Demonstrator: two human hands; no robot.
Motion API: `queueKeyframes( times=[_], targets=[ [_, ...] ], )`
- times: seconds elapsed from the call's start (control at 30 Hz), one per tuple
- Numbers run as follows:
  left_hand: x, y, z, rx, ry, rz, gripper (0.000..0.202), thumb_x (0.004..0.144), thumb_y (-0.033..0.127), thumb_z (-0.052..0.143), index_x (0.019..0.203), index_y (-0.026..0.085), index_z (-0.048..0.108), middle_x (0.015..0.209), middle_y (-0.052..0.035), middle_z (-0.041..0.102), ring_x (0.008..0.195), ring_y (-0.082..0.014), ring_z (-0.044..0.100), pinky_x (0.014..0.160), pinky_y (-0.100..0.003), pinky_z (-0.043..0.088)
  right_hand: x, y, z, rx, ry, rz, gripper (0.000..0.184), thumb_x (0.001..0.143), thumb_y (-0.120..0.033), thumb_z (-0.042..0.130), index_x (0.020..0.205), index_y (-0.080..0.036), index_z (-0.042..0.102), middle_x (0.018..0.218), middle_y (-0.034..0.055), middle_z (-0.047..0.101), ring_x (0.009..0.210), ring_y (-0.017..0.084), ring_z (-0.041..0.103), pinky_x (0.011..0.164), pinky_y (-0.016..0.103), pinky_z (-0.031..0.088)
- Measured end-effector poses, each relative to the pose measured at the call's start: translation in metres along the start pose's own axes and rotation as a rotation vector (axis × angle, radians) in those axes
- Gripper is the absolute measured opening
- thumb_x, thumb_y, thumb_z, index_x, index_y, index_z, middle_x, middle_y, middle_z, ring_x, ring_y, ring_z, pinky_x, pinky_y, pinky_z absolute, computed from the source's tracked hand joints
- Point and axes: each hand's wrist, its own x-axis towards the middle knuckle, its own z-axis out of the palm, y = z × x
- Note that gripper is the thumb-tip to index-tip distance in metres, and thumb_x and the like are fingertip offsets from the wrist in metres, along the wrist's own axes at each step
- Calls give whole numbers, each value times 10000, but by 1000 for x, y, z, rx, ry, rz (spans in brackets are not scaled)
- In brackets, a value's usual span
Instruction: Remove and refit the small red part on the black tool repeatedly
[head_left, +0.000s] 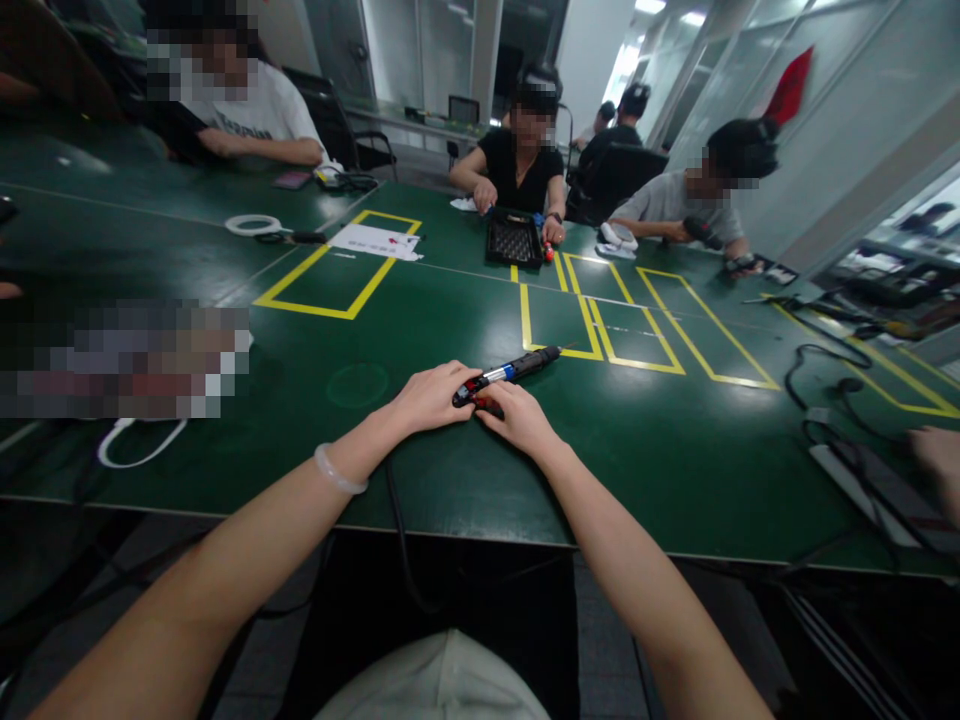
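A black electric screwdriver (pixel 516 370) with a silver and blue band lies slanted over the green table, its thin bit pointing away to the right. My left hand (pixel 435 397) is closed on its rear end. From the near side, the fingers of my right hand (pixel 521 418) are bent against the same tool, close to my left fingertips. A red and black piece (pixel 491 403) shows beneath my right fingers; I cannot tell whether it belongs to the screwdriver. A dark cable (pixel 397 530) hangs over the table edge below my hands.
Yellow tape rectangles (pixel 560 350) mark the green table (pixel 465 490). Across it, a person handles a black tray (pixel 514 240). A paper sheet (pixel 375 242) and a white ring-shaped item (pixel 253 225) lie at the left. Cables (pixel 799 395) run along the right, near another person's hand (pixel 937 455).
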Motion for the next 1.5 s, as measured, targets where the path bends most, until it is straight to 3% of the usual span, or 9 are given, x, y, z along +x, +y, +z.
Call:
queueKeyframes(
  times=[0.27, 0.5, 0.9, 1.5],
  targets=[
    [0, -7, 1, 11, -28, 56, 616, 857, 409, 576, 1433, 222, 463, 1366, -88, 559, 1167, -266, 598, 901, -353, 518, 0, 4, 7, 45, 49, 8, 101, 946, -176, 573, 992, -191, 662, 1004, 79, 708, 951, 211, 643, 874, 318, 493],
    [1, -9, 5, 13, -6, 47, 594, 912, 561, 538, 1397, 222, 484, 1338, -93, 561, 1144, -266, 607, 864, -350, 521, 1, 5, 10, 66, 63, 28, 117, 951, -175, 568, 990, -191, 677, 1011, 79, 719, 959, 209, 657, 880, 320, 500],
    [2, -5, 3, 1, -13, 6, 535, 940, 536, 507, 1384, 238, 501, 1342, -73, 562, 1158, -254, 601, 836, -332, 522, 0, -1, 3, 32, 21, 103, 181, 955, -173, 542, 1063, -201, 685, 1083, 70, 734, 965, 203, 669, 890, 316, 486],
    [3, -3, 4, -8, -6, -44, 539, 914, 526, 530, 1377, 252, 513, 1331, -75, 571, 1158, -263, 599, 850, -344, 526, 1, 1, 2, 136, 1, 156, 212, 939, -178, 540, 1105, -216, 667, 994, 49, 714, 830, 169, 636, 790, 272, 479]
  ],
)
